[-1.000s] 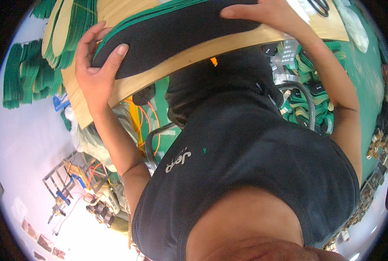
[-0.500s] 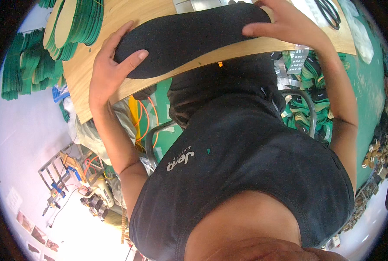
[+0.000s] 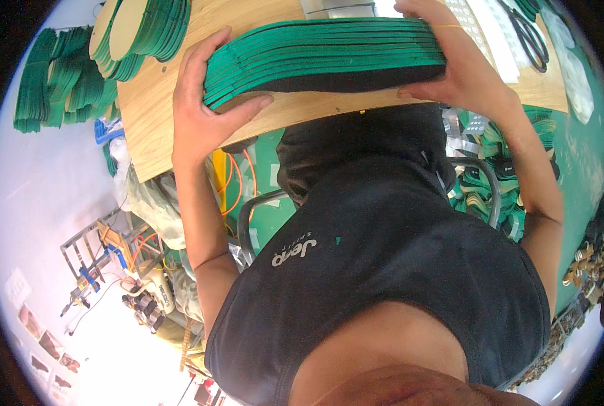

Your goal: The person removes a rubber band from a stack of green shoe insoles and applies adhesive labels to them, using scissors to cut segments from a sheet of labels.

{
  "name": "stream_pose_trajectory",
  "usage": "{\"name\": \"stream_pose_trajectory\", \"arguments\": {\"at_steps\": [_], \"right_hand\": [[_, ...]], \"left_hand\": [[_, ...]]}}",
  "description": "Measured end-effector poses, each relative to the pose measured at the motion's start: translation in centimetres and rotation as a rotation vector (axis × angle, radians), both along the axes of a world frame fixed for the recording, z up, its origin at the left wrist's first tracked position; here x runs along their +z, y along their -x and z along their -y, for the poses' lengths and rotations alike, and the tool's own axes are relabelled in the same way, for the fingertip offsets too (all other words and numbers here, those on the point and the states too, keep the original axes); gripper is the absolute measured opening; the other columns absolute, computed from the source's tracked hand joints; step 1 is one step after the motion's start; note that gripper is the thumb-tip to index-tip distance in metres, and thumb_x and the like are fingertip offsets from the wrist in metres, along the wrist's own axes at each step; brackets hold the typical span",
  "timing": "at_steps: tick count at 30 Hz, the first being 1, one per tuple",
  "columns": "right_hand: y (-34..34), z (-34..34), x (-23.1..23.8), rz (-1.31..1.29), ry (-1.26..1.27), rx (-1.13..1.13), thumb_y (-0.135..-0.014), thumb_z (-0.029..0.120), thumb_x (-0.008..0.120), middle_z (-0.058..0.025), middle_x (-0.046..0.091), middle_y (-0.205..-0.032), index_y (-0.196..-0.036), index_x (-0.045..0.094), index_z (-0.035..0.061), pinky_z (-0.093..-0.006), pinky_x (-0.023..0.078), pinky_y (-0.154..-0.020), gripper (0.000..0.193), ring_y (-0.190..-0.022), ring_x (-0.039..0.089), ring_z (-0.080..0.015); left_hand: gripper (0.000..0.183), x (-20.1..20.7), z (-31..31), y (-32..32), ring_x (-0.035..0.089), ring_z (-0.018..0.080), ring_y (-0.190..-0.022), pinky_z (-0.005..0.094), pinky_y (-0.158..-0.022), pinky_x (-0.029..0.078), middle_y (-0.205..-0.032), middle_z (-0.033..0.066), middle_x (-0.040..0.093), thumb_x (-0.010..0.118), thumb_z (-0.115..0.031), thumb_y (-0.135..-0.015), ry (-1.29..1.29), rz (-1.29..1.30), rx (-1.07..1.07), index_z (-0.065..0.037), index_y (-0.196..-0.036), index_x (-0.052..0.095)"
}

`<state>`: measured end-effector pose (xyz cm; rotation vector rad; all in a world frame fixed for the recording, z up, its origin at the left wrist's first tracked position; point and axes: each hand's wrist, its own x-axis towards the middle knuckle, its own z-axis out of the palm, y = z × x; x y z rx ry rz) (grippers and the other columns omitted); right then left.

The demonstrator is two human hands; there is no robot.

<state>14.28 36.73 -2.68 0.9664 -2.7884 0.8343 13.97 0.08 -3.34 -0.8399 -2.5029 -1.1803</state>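
Observation:
A thick stack of insoles point(image 3: 329, 54) with green layered edges and a black face at the bottom is held between my two hands, over the near edge of the table. My left hand point(image 3: 204, 101) wraps the stack's left end, with the thumb below and the fingers behind. Around the right end closes my right hand point(image 3: 461, 64), its thumb under the lower edge. The stack stands on its side, so its many green edges face up toward me.
Piles of green insoles with beige faces point(image 3: 160, 30) lie at the table's point(image 3: 146, 135) far left. Further left are more green stacks point(image 3: 51, 81). On the right are white sheets point(image 3: 481, 34) and black loops point(image 3: 529, 40). More insoles point(image 3: 485, 183) heap on the floor beside the chair.
The stack has been tipped: its broad black face showed upward before, and now the green layered edges do. Both hands keep hold of its ends.

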Motion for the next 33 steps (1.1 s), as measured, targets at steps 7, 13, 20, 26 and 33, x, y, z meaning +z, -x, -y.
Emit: {"name": "stream_pose_trajectory", "arguments": {"at_steps": [7,13,20,26,33], "right_hand": [[-0.6,0.6,-3.0,0.09,0.405,0.027,-0.065,0.03,0.096,-0.0178,0.049,-0.135,-0.148,0.035,-0.0009,-0.0394,0.04,-0.109,0.107,-0.127,0.049,-0.0297],[-1.2,-0.3,-1.6,0.056,0.18,-0.038,-0.075,0.041,0.089,-0.021,0.052,-0.132,-0.144,0.042,-0.0021,-0.043,0.04,-0.108,0.094,-0.126,0.05,-0.034],[-1.0,0.3,-2.2,-0.032,0.113,-0.179,-0.076,0.026,0.09,-0.0196,0.059,-0.121,-0.135,0.052,0.001,-0.0402,0.048,-0.097,0.075,-0.113,0.06,-0.035],[-0.9,-1.7,-2.2,-0.152,0.228,0.024,-0.073,0.024,0.093,-0.0141,0.063,-0.111,-0.131,0.054,0.0018,-0.0392,0.052,-0.09,0.074,-0.103,0.064,-0.0315],[-0.3,-2.5,-2.7,-0.123,-0.03,0.077,-0.073,0.031,0.09,-0.0236,0.047,-0.132,-0.152,0.029,-0.0035,-0.0443,0.041,-0.106,0.106,-0.122,0.05,-0.038]], "left_hand": [[0.071,-0.5,-0.9,0.7,0.066,0.0258,-0.105,0.034,-0.093,0.051,-0.115,0.0133,0.067,0.094,-0.013,-0.061,-0.047,-0.189,-0.005,-0.002,-0.125,0.066],[0.065,-0.5,-0.7,-0.1,0.066,0.0239,-0.101,0.0343,-0.091,0.051,-0.11,0.0121,0.068,0.095,-0.016,-0.063,0.028,-0.054,0.157,-0.002,-0.121,0.068],[0.065,-0.1,-0.8,-0.1,0.067,0.0243,-0.098,0.0343,-0.092,0.052,-0.11,0.013,0.068,0.096,-0.016,-0.065,-0.045,-0.029,0.091,0.0,-0.121,0.066],[0.073,0.5,0.4,-0.3,0.058,0.0256,-0.123,0.0367,-0.107,0.044,-0.132,0.0169,0.061,0.09,-0.003,-0.064,-0.004,-0.202,-0.028,0.002,-0.13,0.061],[0.067,-0.9,0.1,0.2,0.063,0.0348,-0.115,0.0407,-0.1,0.048,-0.127,0.0204,0.064,0.086,-0.015,-0.073,0.064,-0.118,-0.067,-0.002,-0.134,0.061]]}}
